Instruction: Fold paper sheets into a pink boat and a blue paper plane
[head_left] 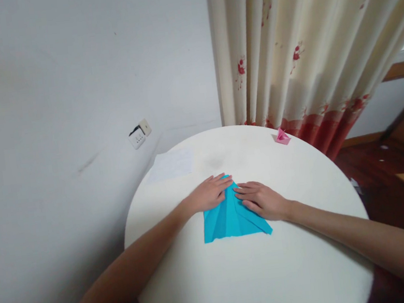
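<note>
A sheet of blue paper (227,219) lies on the white round table (253,277), creased and partly folded, narrow at its far end and wide at its near edge. My left hand (210,193) rests flat on its upper left side, fingers stretched out toward the tip. On the right edge, along a folded strip, my right hand (262,200) presses with its fingers extended and slightly apart. Both hands touch the paper from above, and neither is gripping it. Parts of the paper's left and right edges are hidden under the hands.
A pink folded-paper piece (282,137) stands near the table's far right edge. At the far left lies a white sheet (174,164). A wall socket (137,139) is on the left wall, and a patterned curtain (287,64) hangs behind the table.
</note>
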The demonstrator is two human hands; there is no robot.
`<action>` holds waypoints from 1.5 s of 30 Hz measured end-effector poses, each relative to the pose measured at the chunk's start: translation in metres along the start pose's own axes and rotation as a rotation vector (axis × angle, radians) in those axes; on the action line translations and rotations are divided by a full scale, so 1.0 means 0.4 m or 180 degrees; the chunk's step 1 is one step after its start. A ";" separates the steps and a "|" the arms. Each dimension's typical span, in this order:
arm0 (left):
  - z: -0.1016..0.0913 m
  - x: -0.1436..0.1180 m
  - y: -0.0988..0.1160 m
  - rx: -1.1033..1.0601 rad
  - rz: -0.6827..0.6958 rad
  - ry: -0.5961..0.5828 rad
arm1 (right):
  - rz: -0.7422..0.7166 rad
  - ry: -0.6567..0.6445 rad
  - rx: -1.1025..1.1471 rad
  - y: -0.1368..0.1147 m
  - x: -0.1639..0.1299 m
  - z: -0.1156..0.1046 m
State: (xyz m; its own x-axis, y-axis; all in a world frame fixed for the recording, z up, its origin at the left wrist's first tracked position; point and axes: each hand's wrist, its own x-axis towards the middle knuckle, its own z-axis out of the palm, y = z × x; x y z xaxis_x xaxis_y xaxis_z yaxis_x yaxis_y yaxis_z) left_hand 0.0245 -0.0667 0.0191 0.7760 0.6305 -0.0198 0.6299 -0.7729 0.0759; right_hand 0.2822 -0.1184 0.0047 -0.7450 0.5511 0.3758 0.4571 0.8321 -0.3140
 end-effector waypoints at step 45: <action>0.012 0.015 -0.031 -0.0011 -0.0577 0.0087 | 0.0540 0.0116 -0.0457 0.057 0.079 0.047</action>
State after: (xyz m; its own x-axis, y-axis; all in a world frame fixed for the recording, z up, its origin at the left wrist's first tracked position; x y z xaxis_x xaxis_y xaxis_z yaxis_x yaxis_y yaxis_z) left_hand 0.0216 -0.0537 0.0133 0.6486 0.7611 -0.0064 0.7592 -0.6463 0.0770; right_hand 0.2599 -0.0833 -0.0069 -0.6347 0.6837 0.3601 0.6408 0.7262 -0.2490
